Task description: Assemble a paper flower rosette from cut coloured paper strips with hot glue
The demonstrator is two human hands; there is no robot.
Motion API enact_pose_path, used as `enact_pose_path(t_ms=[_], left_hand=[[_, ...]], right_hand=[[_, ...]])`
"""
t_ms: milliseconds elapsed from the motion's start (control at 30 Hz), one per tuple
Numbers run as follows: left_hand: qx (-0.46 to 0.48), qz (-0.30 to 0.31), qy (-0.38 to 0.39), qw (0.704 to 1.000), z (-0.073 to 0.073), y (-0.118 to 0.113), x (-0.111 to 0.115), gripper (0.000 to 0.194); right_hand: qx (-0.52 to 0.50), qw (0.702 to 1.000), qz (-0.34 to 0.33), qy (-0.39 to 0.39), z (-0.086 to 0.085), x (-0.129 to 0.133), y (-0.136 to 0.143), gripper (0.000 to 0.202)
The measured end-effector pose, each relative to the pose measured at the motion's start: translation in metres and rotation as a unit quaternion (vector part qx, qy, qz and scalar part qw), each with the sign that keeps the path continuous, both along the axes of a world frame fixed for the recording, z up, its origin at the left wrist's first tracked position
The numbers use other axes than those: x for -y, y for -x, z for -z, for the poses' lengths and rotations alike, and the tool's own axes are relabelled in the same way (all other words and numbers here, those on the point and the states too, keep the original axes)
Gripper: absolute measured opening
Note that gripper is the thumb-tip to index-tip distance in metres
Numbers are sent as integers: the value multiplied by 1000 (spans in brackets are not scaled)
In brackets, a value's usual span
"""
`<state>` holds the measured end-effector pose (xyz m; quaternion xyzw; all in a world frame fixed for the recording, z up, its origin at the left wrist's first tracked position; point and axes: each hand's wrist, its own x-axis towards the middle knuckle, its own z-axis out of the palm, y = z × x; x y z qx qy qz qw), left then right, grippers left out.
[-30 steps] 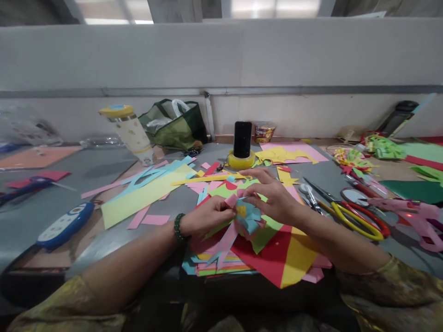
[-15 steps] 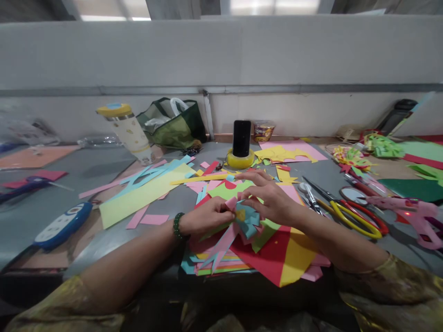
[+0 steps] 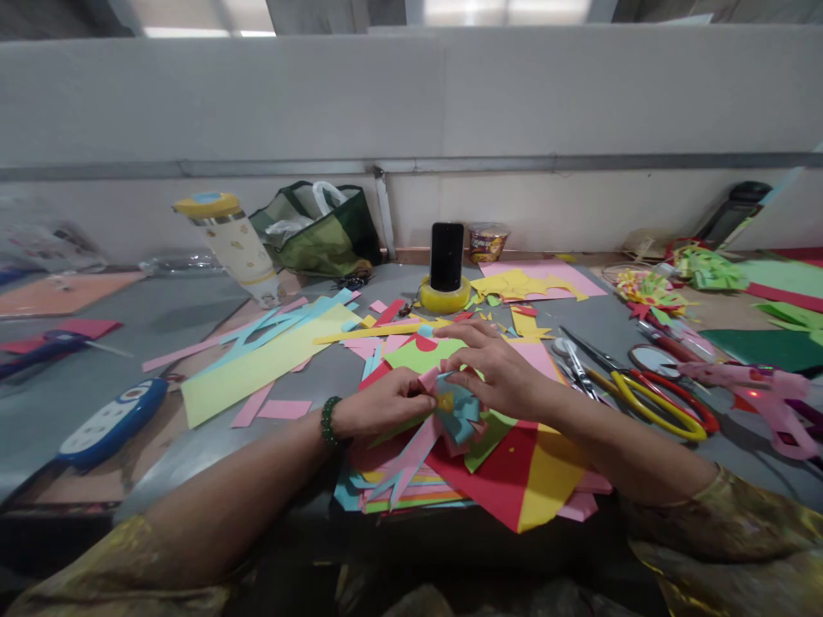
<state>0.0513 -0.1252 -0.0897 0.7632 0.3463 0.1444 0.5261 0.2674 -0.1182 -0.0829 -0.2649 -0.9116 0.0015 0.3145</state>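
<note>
A paper flower (image 3: 459,410) with blue and pink petals and a yellow centre is between my hands, with split pink strips hanging below it. My left hand (image 3: 389,401), with a green bead bracelet at the wrist, pinches a pink petal on the flower's left side. From the upper right, my right hand (image 3: 498,364) curls its fingers over the flower's petals; its fingertips are partly hidden. Beneath both hands lies a pile of coloured paper (image 3: 411,493), with a red sheet (image 3: 492,480) and a yellow one on its right.
Scissors (image 3: 656,405) and a pink glue gun (image 3: 771,398) lie at the right, near finished paper flowers (image 3: 652,296). A phone (image 3: 447,257) stands on yellow tape behind the pile. To the left are a tumbler (image 3: 235,248), a green bag (image 3: 321,236) and a blue-white power strip (image 3: 112,420).
The flower has turned slightly between my hands, and my right fingers have shifted a little over its petals. The whole view has moved slightly.
</note>
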Motion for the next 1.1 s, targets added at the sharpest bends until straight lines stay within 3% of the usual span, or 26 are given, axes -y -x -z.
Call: enact_pose_path(t_ms=[200, 400, 500, 567, 667, 800, 1100], left_hand=[[-6, -9, -15, 1000, 0, -1, 0, 36], [13, -15, -12, 1000, 0, -2, 1, 29], [25, -38, 3, 999, -2, -1, 0, 24], [49, -54, 7, 997, -4, -1, 0, 24], [102, -58, 16, 993, -5, -2, -1, 26], [109, -73, 14, 991, -3, -2, -4, 27], [17, -60, -30, 998, 1, -2, -2, 27]], right_hand=[[1, 1000, 9, 22, 3, -1, 2, 10], [-23, 998, 0, 64, -1, 3, 2, 11], [-109, 988, -13, 111, -9, 4, -4, 15], [-202, 967, 10, 154, -12, 3, -8, 26], [-290, 934, 45, 206, -10, -2, -10, 23], [-265, 951, 47, 153, -4, -4, -8, 11], [-147, 988, 43, 32, -2, 2, 0, 10]])
